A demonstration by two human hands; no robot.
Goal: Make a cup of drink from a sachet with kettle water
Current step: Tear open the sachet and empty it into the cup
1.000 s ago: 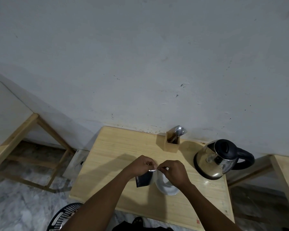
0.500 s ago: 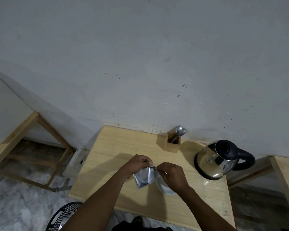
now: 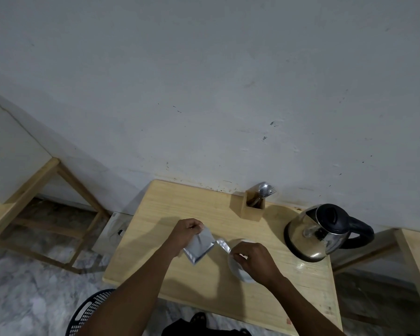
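Table [image 3: 170, 209]: light wood, rectangular, far edge against wall.
On it:
- Holder [image 3: 252, 210]: small wooden box, far edge, centre-right; holds metal cutlery, spoon bowls up.
- Kettle [image 3: 318, 232]: steel body, black lid & handle, far right; handle points right.
- Cup [image 3: 238, 269]: white, near-centre, left of kettle, partly hidden by a hand.
- Small red mark near right corner; can't tell what.
Left half bare apart from shadows.
Floor [image 3: 34, 294]: grey marbled. Black perforated basket [image 3: 89, 314] on it, near-left of table.
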